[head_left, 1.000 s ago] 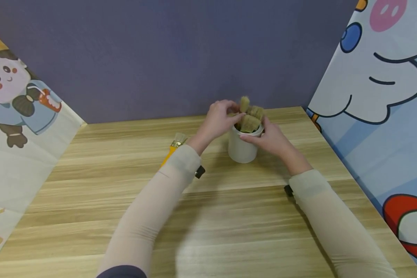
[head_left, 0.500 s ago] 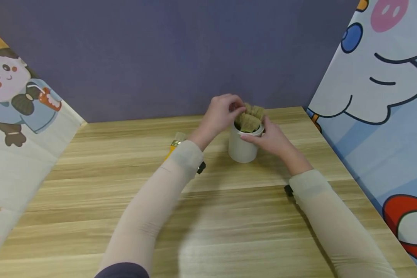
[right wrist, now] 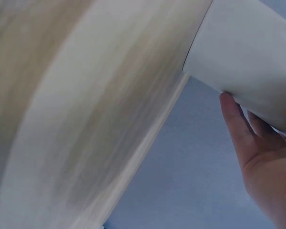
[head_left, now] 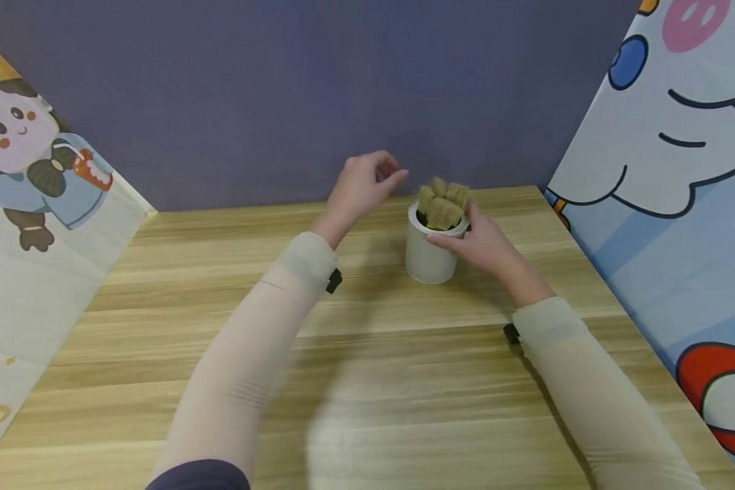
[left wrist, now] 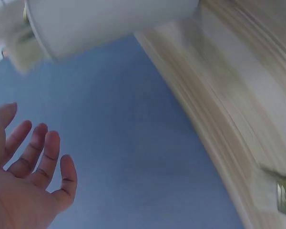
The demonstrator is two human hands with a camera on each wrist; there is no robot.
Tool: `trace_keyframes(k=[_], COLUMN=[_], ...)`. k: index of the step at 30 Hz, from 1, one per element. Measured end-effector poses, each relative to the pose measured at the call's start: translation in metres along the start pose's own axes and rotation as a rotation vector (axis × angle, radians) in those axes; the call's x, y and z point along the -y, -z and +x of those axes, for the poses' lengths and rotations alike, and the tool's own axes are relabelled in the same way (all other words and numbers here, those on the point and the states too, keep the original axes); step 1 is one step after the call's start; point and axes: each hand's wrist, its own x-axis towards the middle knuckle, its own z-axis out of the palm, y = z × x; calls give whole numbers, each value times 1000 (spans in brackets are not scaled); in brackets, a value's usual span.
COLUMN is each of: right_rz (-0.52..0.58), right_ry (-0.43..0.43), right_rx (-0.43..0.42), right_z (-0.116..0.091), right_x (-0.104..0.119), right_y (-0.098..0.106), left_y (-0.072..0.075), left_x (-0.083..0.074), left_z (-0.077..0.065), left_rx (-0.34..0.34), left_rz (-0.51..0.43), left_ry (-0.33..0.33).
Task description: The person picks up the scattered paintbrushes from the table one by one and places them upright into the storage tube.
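Note:
A white cylindrical pot [head_left: 430, 257] stands upright near the back of the table, several paintbrushes [head_left: 444, 212] in it with their tan bristles up. My right hand [head_left: 488, 246] grips the pot near its rim, thumb across the front and fingers round the far right side. In the right wrist view, fingers [right wrist: 236, 119] lie against the white wall. My left hand [head_left: 363, 185] is in the air left of the pot, fingers loosely bent and holding nothing; its bare palm shows in the left wrist view. Another paintbrush [left wrist: 285, 198] lies on the table, only partly visible there.
The wooden table [head_left: 404, 408] ends at a dark bluish-purple panel [head_left: 282, 102] just behind the pot. Cartoon-printed walls flank it, the right one [head_left: 643, 170] closer to the pot. Small black devices [head_left: 333, 280] are worn at both wrists.
My left hand has let go of a paintbrush, which sank in among the others, and has moved left and up from the pot. My right hand keeps its hold.

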Motion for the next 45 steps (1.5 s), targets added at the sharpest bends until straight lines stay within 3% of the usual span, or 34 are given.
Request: trace_keyframes(k=[6,10,15,20,27,32,40,45], right_rz=[14,16,17,1,-2,-11,-5,-8], right_ry=[-11,-29,-46,-57,-55,-60,-50,-39], right_rx=[20,25,30,30,28,32,32,29], right_z=[2,3,2,1,2,2,1,1], right_x=[2,1,0,-1,-1,-1,-1,-1], right_y=[-2,-2,-1,1,0,-1,-1,-1], left_y=[29,42,44,34,22,18,12,14], left_x=[45,76,109,132,147,152,151,150], left_z=[-13,-26,-37,-45,-59,-66,-65,-62], left_rx=[-31,19,167,237,320,309,309,280], left_rz=[-13,18,93,129,176,169,203,119], left_ry=[86,181,300,339,323,316,351,388])
